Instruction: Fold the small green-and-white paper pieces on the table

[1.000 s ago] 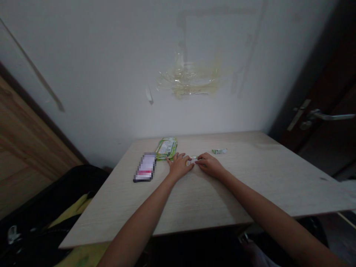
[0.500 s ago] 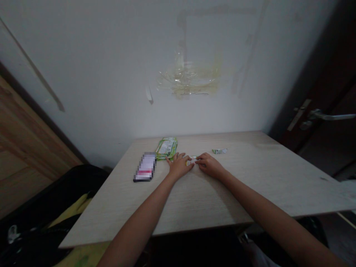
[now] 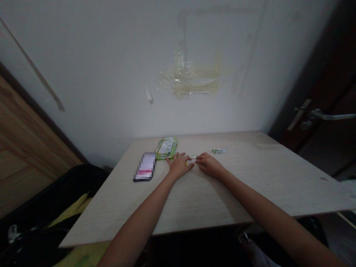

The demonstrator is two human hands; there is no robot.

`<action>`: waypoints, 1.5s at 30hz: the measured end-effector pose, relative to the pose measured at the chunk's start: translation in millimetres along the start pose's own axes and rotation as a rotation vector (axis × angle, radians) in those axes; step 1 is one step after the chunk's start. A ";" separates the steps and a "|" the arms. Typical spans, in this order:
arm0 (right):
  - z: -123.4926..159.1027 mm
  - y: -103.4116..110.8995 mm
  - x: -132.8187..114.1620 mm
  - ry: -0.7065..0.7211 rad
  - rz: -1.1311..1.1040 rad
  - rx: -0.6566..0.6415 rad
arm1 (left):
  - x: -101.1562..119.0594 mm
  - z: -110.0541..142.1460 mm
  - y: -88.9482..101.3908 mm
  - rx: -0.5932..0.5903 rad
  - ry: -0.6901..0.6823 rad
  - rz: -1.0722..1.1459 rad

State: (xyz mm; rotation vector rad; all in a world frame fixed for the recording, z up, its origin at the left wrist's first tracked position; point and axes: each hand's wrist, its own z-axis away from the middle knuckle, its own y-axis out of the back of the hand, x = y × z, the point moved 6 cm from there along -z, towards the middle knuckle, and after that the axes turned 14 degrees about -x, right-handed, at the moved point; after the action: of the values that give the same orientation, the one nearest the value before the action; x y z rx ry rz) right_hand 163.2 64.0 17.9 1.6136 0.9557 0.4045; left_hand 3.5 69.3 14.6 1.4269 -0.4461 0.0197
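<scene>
On the counter, the phone's screen is pixelated past reading. Fingers partly cover the small wrapper; its print is too small to tell. Right of the counter, the door runs out of view.

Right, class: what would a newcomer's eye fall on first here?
Probably the left hand and right hand, meeting at a small printed packet mid-table. Next, the bright phone at the left, beside green packets. Above, shiny yellowed tape clings to the wall.

Single head-worn view, facing forward and down (wall beyond), table fairly near
</scene>
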 end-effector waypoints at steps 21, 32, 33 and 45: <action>-0.6 1.3 -3.1 0.001 0.005 -0.001 | 2.7 0.0 1.2 0.029 0.014 -0.020; -0.8 -0.2 -1.2 -0.009 -0.004 0.006 | 2.7 -1.0 2.4 0.033 0.004 0.033; -0.8 -0.1 -1.2 -0.010 -0.005 0.007 | 2.9 -1.2 2.4 0.031 0.004 0.036; -0.4 0.4 -0.7 -0.022 -0.008 0.010 | 6.9 0.4 -0.1 0.054 0.018 -0.018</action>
State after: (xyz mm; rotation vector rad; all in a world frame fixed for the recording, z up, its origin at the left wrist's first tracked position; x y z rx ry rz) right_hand 162.6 63.7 18.5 1.6195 0.9482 0.3763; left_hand 9.7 67.2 16.7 1.4825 -0.4205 0.0296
